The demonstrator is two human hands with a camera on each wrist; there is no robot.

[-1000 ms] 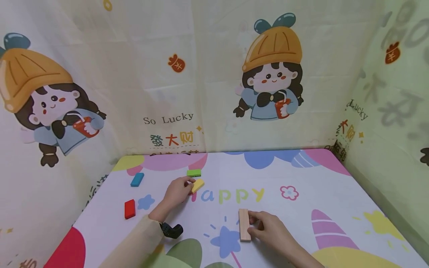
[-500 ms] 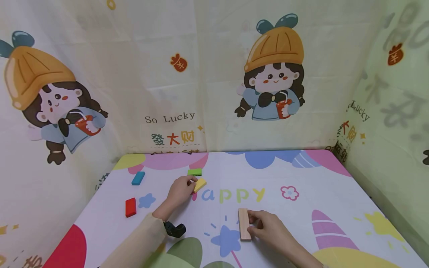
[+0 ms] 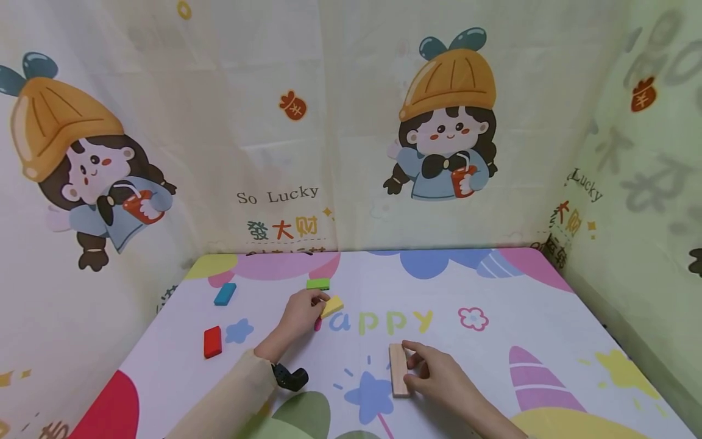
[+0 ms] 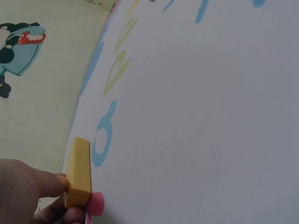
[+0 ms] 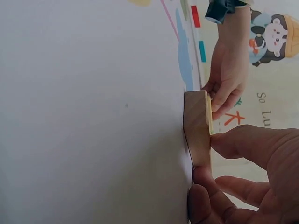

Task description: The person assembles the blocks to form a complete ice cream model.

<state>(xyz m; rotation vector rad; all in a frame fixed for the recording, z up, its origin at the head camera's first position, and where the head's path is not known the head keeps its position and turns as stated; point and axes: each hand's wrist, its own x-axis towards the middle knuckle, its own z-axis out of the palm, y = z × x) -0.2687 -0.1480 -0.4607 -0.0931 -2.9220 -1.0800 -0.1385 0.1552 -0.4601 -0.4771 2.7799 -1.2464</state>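
My left hand point(image 3: 302, 312) pinches a yellow block point(image 3: 332, 306) between thumb and fingers at the printed lettering. In the left wrist view, the yellow block point(image 4: 79, 173) stands tilted in the fingertips, a pink printed mark beside it. My right hand point(image 3: 442, 376) is at a plain wooden block point(image 3: 399, 369) lying lengthwise on the tabletop. Its thumb and bent fingers hold that block at its right side and far end. Seen from the right wrist, the wooden block point(image 5: 197, 126) rests on the white surface, its far end partly covered by fingers.
A green block point(image 3: 318, 284) lies just beyond the left hand. Farther left are a blue block point(image 3: 225, 294) and a red block point(image 3: 212, 342). The printed tabletop point(image 3: 362, 286) meets hanging cloth point(image 3: 351, 152) at the back and sides.
My left hand has shifted slightly right with the yellow block. The right index finger has stretched toward the wooden block's far end. The wooden block has hardly moved.
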